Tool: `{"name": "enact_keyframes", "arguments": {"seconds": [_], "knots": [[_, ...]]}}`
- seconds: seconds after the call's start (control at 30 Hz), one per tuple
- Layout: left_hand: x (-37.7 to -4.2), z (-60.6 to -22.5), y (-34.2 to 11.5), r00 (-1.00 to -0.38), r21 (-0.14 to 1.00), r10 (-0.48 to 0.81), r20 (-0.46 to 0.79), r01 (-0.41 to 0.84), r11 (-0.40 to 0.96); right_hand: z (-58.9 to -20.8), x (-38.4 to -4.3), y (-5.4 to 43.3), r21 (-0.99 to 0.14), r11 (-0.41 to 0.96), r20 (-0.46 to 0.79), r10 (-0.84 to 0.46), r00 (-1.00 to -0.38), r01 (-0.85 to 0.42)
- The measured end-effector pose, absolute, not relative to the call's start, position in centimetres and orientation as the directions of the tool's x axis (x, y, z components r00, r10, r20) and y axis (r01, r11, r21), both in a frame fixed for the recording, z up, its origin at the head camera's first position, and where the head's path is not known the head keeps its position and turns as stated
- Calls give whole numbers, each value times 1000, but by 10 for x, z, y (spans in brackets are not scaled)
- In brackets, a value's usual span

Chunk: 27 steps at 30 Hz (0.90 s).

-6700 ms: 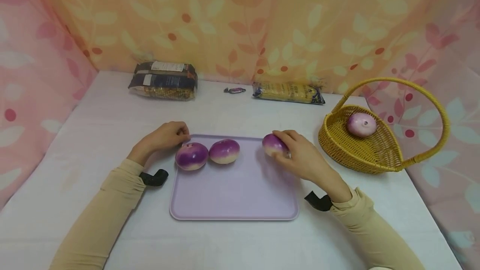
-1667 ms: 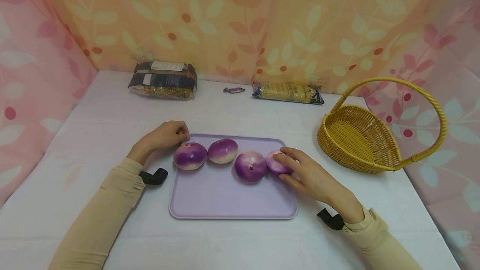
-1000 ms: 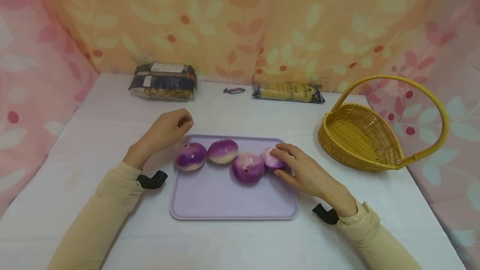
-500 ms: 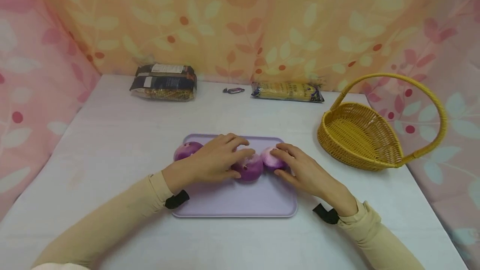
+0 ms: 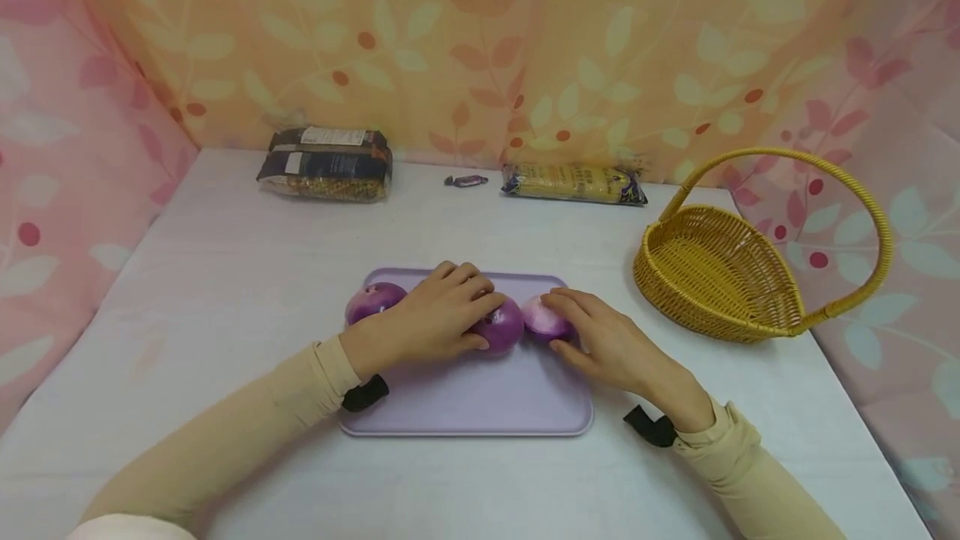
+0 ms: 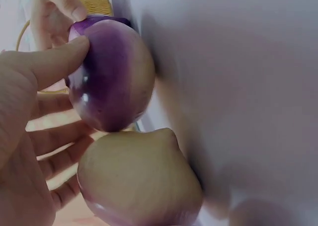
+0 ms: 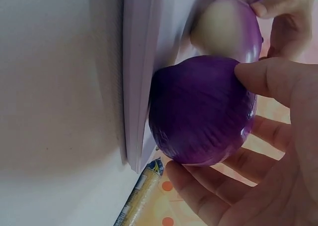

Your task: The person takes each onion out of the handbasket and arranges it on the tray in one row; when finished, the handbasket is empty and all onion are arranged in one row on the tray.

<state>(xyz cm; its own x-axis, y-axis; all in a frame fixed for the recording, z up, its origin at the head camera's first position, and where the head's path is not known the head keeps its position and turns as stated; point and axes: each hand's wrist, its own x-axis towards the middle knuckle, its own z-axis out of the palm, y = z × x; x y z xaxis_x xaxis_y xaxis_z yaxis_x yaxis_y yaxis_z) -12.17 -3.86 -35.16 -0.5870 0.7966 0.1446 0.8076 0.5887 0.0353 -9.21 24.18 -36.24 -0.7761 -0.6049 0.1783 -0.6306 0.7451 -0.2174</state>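
A lilac tray [image 5: 480, 411] on the white table bears several purple-and-white turnips in a row. My left hand [image 5: 438, 315] reaches across and grips a turnip [image 5: 506, 330] right of the tray's middle, its thumb on the near side in the left wrist view. My right hand [image 5: 618, 344] holds the rightmost turnip [image 5: 543, 320], thumb and fingers around it. These two turnips sit side by side, seemingly touching. A turnip [image 5: 373, 300] lies at the tray's far left corner. Another turnip [image 6: 141, 181] is hidden under my left hand in the head view.
A yellow wicker basket [image 5: 652, 282] with a tall handle stands on the right. Along the back lie a dark bag of pasta [image 5: 326, 165], a small wrapped candy [image 5: 466, 181] and a yellow pack of noodles [image 5: 573, 183]. Patterned cloth hangs behind.
The basket's turnip now lies on the tray with the others. My left hand has moved right from the tray's far left corner onto a turnip, which has turned. My right hand stays on its turnip.
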Motion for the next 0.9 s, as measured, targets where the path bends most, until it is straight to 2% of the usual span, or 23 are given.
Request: {"name": "enact_keyframes", "arguments": {"seconds": [0.23, 0.43, 0.9], "knots": [[-124, -351, -39, -634, -43, 753, 175, 759, 649, -362, -93, 243, -217, 742, 164, -612, -773, -634], [-125, -354, -38, -642, -88, 735, 221, 737, 670, -364, -94, 243, -215, 730, 197, -618, -761, -649], [-123, -349, -43, -663, 23, 720, 204, 739, 674, -366, -94, 239, -193, 738, 230, -607, -761, -647]]}}
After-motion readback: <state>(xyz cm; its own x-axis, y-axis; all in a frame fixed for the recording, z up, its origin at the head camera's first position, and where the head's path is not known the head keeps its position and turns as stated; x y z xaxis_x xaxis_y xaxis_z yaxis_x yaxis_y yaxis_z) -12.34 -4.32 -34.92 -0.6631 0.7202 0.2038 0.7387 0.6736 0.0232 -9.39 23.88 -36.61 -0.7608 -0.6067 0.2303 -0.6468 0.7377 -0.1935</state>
